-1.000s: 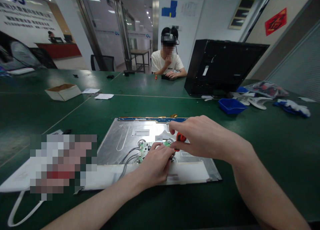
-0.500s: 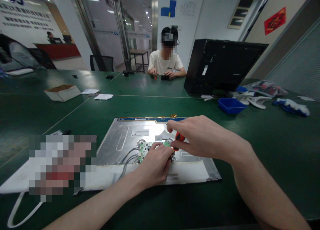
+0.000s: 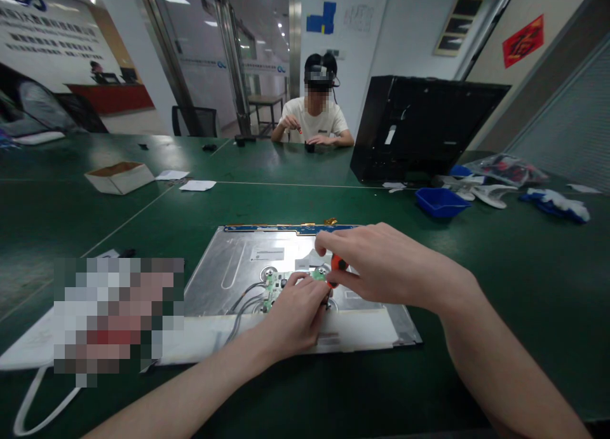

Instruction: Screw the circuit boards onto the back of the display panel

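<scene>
A flat metal-backed display panel (image 3: 229, 248) lies on the green table, with a small green circuit board (image 3: 276, 285) at its middle and grey cables running from the board's left side. My right hand (image 3: 381, 261) grips a red-and-black screwdriver (image 3: 338, 263), held tilted over the board's right part; its tip is hidden. My left hand (image 3: 298, 309) rests on the board with fingers bent close around the screwdriver's lower end. What its fingertips pinch there, if anything, is hidden. A thin blue board strip (image 3: 267, 228) runs along the panel's far edge.
A blurred-out object (image 3: 114, 318) with a white cable lies left of the panel. Farther off are a cardboard box (image 3: 119, 178), white papers (image 3: 197, 185), a blue tray (image 3: 441, 202), a black monitor (image 3: 429, 128) and gloves (image 3: 555, 204). Across the table sits a person (image 3: 314, 115).
The screwdriver handle and my right hand have shifted very slightly left. My left hand stays in place. Across the table, the person has raised one hand with a small orange-tipped tool.
</scene>
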The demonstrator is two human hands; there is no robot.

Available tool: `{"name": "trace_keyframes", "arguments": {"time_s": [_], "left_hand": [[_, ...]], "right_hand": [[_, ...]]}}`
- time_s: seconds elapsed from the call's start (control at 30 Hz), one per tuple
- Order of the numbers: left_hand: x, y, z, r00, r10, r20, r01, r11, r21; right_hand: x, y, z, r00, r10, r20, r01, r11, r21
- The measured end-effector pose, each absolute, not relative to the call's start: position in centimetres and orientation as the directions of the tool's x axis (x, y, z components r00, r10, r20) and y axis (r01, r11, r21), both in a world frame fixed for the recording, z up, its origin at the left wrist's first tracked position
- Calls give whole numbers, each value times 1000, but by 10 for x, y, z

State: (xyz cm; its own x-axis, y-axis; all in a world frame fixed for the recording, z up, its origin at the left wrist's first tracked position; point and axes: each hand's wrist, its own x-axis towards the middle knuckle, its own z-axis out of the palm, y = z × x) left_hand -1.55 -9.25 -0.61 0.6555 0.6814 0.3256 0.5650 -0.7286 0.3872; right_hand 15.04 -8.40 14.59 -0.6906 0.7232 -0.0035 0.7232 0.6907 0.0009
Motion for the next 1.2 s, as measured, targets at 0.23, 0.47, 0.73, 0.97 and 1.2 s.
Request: {"name": "trace_keyframes", "arguments": {"time_s": [0.23,0.47,0.73,0.97,1.2], "left_hand": [[-16,-92,-6,661,678,322,556,-730,397],[-16,-93,-3,654,685,321,565,-724,395],[-15,-93,-5,649,690,321,564,-719,406],[-16,-93,-4,654,689,314,570,-721,395],[-16,-93,-5,650,690,318,563,-718,408]], "right_hand": [[154,-86,146,-730,683,-13,683,729,-43],[153,-82,145,-705,709,-7,709,705,-16],[152,-84,148,-708,705,-34,706,708,-34],[152,-84,145,-720,694,8,694,720,-17],[149,-83,143,-678,735,13,735,677,47]]}}
